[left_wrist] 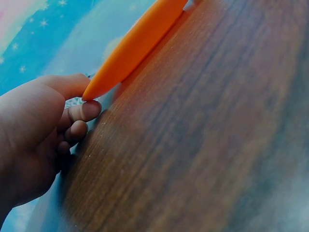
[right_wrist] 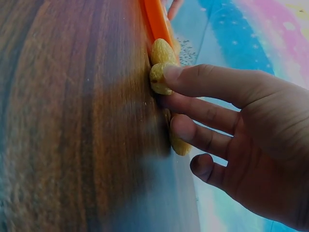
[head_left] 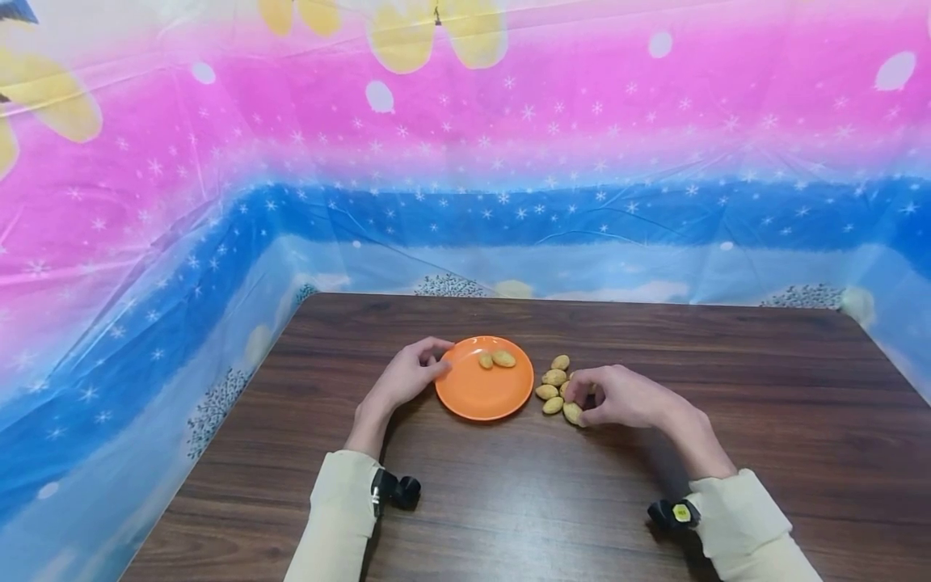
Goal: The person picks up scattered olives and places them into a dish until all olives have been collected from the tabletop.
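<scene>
The right hand (head_left: 625, 396) pinches a yellowish oval piece (head_left: 572, 414) at the near end of a loose cluster (head_left: 554, 377) on the wood-grain table (head_left: 494, 501); the left hand (head_left: 409, 374) grips the rim of the orange plate (head_left: 483, 396), just beside the cluster — two similar pieces (head_left: 503, 358) lie toward its far side. Wood spreads between the forearms and beyond the plate, up to the pink-and-blue cloth (head_left: 509, 153).

Two yellowish lumps (head_left: 503, 359) on an orange plate (head_left: 484, 396), others (head_left: 554, 377) clustered beside.
</scene>
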A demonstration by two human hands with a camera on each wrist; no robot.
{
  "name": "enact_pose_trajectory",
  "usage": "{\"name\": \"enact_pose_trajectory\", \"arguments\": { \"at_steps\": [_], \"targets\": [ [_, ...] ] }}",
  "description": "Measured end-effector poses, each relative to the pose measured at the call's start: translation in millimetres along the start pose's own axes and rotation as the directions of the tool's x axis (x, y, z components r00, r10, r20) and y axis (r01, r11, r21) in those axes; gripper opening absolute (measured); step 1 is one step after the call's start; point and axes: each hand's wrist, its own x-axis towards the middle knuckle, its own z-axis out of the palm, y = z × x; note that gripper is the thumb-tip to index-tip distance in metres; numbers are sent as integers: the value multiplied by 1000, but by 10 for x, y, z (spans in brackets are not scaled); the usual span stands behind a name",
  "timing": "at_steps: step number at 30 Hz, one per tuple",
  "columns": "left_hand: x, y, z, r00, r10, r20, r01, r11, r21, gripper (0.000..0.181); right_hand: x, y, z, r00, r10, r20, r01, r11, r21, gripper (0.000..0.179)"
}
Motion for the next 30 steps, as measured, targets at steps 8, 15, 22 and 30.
{"name": "enact_pose_trajectory", "arguments": {
  "at_steps": [8,15,22,30],
  "targets": [
    [-5,-14,10,1000,-5,11,5,1000,-1,33,-19,43,26,999,-46,10,46,999,4,20],
    [1,17,20,1000,-9,8,9,1000,-10,33,-52,32,9,999,-42,6,42,999,-3,22],
    [10,51,8,1000,-13,5,13,1000,-9,33,-51,16,-19,999,-30,-16,30,999,12,24],
    [-25,24,-14,1000,-10,1,10,1000,-10,33,-11,-11,-10,998,-47,-31,48,999,11,25]
  ]
}}
